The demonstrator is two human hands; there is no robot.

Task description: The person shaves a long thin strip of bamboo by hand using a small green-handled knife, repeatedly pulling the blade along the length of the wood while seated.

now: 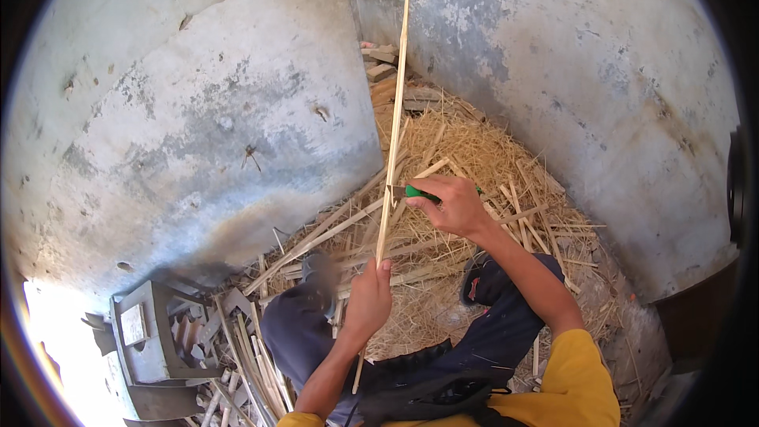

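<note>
A long, thin, pale bamboo or wood strip point(398, 103) rises from my lap and tapers toward its far end. My left hand point(368, 300) is wrapped round its lower part, and the tail end sticks out below my fist over my lap. In my right hand point(452, 205) is a knife point(421, 193) with a green handle. Its short blade meets the right side of the strip a little above my left hand. A small curl of shaving shows where blade and strip touch. Most of the handle is hidden by my fingers.
Straw-like shavings point(466, 138) and loose strips point(316, 237) cover the floor round my legs. Worn plastered walls point(221, 95) stand left and right point(585, 79). At lower left, a grey box-like frame point(158, 332) sits beside a bundle of strips point(253, 356). Wood pieces point(382, 71) lie in the far corner.
</note>
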